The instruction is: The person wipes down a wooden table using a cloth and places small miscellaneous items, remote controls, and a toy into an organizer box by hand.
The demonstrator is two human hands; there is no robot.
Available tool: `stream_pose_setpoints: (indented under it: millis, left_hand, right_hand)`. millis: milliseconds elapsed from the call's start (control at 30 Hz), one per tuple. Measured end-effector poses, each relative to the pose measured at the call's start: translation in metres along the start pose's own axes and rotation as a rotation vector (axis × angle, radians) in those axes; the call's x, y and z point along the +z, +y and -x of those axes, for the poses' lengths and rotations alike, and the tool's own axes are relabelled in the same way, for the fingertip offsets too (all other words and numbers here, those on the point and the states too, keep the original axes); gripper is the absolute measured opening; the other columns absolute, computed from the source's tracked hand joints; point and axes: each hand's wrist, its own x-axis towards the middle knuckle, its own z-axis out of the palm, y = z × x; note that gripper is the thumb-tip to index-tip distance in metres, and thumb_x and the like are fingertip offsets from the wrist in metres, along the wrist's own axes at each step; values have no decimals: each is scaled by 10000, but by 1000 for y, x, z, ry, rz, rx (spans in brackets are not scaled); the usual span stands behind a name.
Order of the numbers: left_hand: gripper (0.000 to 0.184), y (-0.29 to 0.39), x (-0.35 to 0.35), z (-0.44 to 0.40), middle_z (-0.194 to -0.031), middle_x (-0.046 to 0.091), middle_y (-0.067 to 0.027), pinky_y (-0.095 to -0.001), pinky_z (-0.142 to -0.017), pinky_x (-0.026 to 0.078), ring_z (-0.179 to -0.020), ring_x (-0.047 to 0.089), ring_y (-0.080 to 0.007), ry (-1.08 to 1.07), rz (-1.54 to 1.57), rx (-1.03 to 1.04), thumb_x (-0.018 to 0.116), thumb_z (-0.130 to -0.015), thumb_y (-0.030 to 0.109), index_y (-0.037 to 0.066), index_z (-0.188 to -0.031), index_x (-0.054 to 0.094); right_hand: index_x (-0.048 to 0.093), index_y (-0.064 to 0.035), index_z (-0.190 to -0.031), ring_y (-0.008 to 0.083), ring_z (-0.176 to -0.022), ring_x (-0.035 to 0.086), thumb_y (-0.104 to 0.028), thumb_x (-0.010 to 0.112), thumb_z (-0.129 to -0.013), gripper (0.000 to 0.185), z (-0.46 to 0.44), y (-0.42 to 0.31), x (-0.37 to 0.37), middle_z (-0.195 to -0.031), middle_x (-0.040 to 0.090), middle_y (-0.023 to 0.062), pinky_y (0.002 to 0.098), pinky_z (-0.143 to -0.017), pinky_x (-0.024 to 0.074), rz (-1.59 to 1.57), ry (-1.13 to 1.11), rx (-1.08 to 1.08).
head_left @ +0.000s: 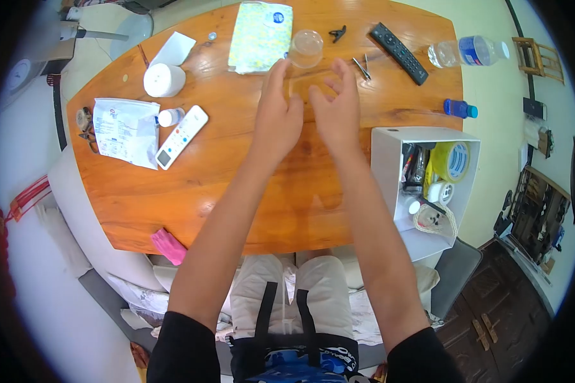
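Over the middle of the wooden table, my left hand and my right hand face each other with a gap between the palms. The fingers of both are apart, and I see nothing held in either. Just beyond the fingertips lies a clear round plastic piece, perhaps a lid or shallow tub. A yellow-green patterned tissue pack is close to my left fingertips. To the right of my right fingers are metal tweezers or a similar small tool, and a black clip lies farther back.
A white box with tapes and small items stands at the right, near a black remote, a water bottle and a blue bottle. Leftward are a white remote, a paper roll, a white packet and pink cloth.
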Motion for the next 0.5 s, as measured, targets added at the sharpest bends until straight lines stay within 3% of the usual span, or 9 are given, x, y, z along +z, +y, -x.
stream_pose_setpoints:
  millis: [267,400,500]
  left_hand:
    - [639,16,-3,-48,-1492,429,-169,-375,-1126,360,-1402,404,-285,-146,267,-201,452,-883,-52,31,-1506,338]
    - [651,35,-12,-15,-1496,430,-156,-370,-1121,351,-1405,404,-265,-135,316,-187,451,-867,-53,17,-1504,341]
    - [570,47,-15,40,-1451,478,-167,-411,-1091,377,-1330,466,-296,-130,343,-113,497,-906,12,5,-1467,392]
  right_hand:
    - [349,26,-1480,330,-1217,537,-33,629,-878,667,-35,4,14,-1413,487,202,399,-1033,435,23,-84,-29]
    - [385,6,-1465,329,-1239,512,5,635,-866,649,3,-16,1,-1381,511,189,393,-1021,435,116,-15,-134]
    - [426,-15,-1437,325,-1241,497,10,672,-836,650,49,-35,-16,-1328,533,174,386,-988,447,122,59,-25]
